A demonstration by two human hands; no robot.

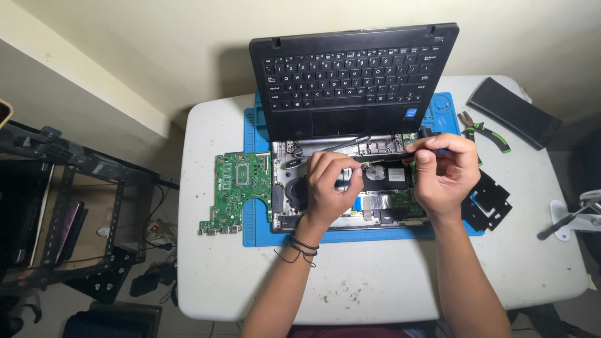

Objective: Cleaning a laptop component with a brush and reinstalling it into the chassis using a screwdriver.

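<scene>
Overhead, both forearms reach up from the bottom edge onto a white surface (375, 281), meeting over an opened laptop base (350, 188) that lies on a blue work mat (260, 235). The left hand (330, 184), its wrist ringed with dark cord bracelets (302, 245), is bent palm-down over the middle of the base, knuckles raised and fingers (350, 172) curled so the tips press among the exposed parts; whether they pinch anything cannot be told. The right hand (446, 170) arches in from the right edge of the base, its thumb and fingers (432, 145) clenched around a slim dark tool (391, 156) that slants leftward toward the left hand's fingertips. The laptop's keyboard half (354, 78) stands tilted up behind the hands, keys facing the camera. A green circuit board (235, 191) lies just left of the base, partly on the mat. Pliers with green grips (485, 131) and a long black panel (514, 111) rest on the right part of the surface, with a flat black cut-out sheet (488, 203) near the right wrist.
</scene>
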